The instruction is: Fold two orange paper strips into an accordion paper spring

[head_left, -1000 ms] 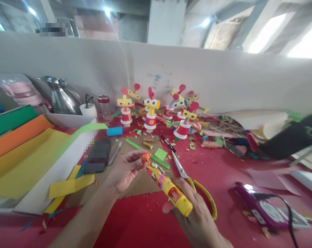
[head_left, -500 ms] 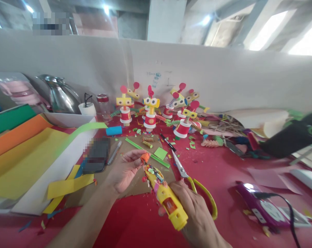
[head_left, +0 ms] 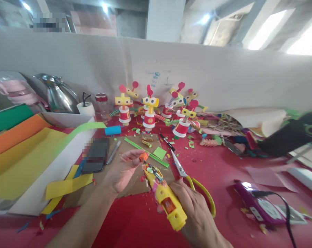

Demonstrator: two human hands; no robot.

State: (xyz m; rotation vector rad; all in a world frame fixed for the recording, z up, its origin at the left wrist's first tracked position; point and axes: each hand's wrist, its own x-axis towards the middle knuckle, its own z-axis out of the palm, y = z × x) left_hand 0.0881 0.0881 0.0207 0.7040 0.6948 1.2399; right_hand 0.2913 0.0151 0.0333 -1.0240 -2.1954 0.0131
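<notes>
My left hand [head_left: 125,169] pinches a small folded orange paper piece [head_left: 143,157] between thumb and fingertips. Wrapped in my right hand [head_left: 190,203] is a yellow hot glue gun [head_left: 168,205], its nozzle right at the orange piece; whether they touch is hard to tell. Coloured scraps cling to the gun's front. Below both hands lies a brown cardboard sheet [head_left: 135,186], bearing a green paper strip [head_left: 158,160], a green paper square [head_left: 160,152] and folded paper springs [head_left: 147,142]. Scissors [head_left: 179,167] with yellow handles rest beside my right hand.
Several paper-cup figures [head_left: 149,119] stand at the back by a white partition. To the left are a phone [head_left: 96,156], a pen [head_left: 113,152] and a white box [head_left: 29,193] with coloured paper. A purple corded device [head_left: 259,203] lies at right. A steel jug [head_left: 58,94] stands at back left.
The whole view has shifted very slightly. Both hands keep the same hold, with the glue gun's nozzle still at the orange paper piece.
</notes>
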